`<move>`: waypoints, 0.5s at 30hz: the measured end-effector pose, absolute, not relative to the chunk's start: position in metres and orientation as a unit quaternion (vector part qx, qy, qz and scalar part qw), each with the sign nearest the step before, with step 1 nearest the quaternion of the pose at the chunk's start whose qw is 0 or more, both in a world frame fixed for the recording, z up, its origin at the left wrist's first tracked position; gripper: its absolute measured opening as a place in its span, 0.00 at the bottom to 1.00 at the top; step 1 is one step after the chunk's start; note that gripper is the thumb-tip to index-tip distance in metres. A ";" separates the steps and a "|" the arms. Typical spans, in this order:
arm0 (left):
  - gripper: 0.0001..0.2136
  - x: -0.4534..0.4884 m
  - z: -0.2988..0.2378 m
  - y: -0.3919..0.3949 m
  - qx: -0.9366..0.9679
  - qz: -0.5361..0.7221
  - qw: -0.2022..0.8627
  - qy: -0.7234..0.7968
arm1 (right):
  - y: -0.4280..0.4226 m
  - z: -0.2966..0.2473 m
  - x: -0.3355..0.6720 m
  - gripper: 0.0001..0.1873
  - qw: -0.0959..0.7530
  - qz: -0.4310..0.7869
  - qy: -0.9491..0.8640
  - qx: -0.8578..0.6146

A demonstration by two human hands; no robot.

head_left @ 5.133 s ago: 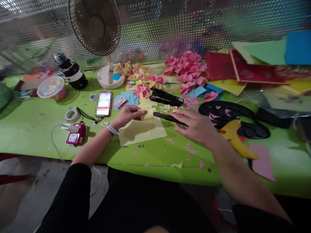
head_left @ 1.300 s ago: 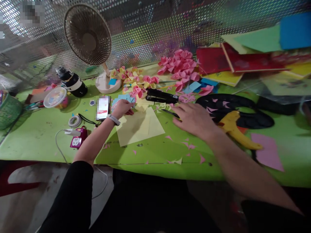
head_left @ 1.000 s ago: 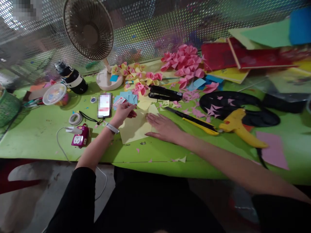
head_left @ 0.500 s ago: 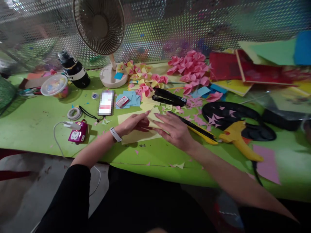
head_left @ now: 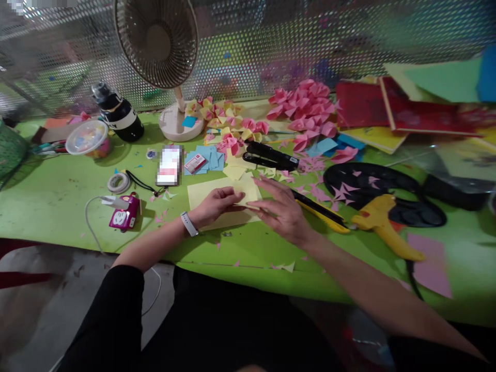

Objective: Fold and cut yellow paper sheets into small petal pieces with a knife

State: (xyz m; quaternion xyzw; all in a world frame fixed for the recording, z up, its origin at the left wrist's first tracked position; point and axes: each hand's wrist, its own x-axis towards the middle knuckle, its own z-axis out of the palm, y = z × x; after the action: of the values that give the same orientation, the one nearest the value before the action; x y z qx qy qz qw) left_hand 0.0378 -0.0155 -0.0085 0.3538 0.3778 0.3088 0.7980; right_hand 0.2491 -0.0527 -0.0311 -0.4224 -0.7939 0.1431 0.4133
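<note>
A small piece of pale yellow paper (head_left: 248,191) is held between my two hands, above a larger yellow sheet (head_left: 199,191) lying on the table. My left hand (head_left: 215,205), with a white wristband, pinches its left side between thumb and fingers. At the right side, my right hand (head_left: 282,212) has its fingertips on the upper and lower edges of the same piece. Just beyond lie more yellow paper squares (head_left: 234,168) and a black stapler (head_left: 271,156). A yellow-and-black cutter knife (head_left: 323,214) rests beside my right hand.
A yellow glue gun (head_left: 382,222) and black tray (head_left: 360,183) are at right. Folded pink paper pieces (head_left: 302,106) pile up behind. Leftward are a phone (head_left: 169,165), tape roll (head_left: 118,182), purple power adapter (head_left: 124,213), bottle (head_left: 120,116) and fan (head_left: 158,44).
My hands have shifted slightly, and more of the small yellow paper shows between them. The left thumb now lies along its lower left edge. Things on the table stay put.
</note>
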 end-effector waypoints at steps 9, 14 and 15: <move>0.19 0.040 -0.013 -0.024 0.369 0.310 0.809 0.336 | -0.055 -0.030 0.244 0.21 0.464 0.304 -0.651 -0.518; 0.25 0.042 -0.011 -0.028 0.428 0.281 0.783 0.354 | -0.056 -0.027 0.243 0.16 0.433 0.333 -0.667 -0.506; 0.25 0.043 -0.011 -0.029 0.427 0.281 0.782 0.358 | -0.057 -0.026 0.243 0.15 0.431 0.338 -0.669 -0.503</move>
State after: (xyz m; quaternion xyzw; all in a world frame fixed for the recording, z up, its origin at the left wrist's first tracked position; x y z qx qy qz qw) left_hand 0.0430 -0.0289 -0.0106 0.4269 0.3579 0.2808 0.7815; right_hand 0.2428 -0.0567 -0.0265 -0.5027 -0.6686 0.3382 0.4311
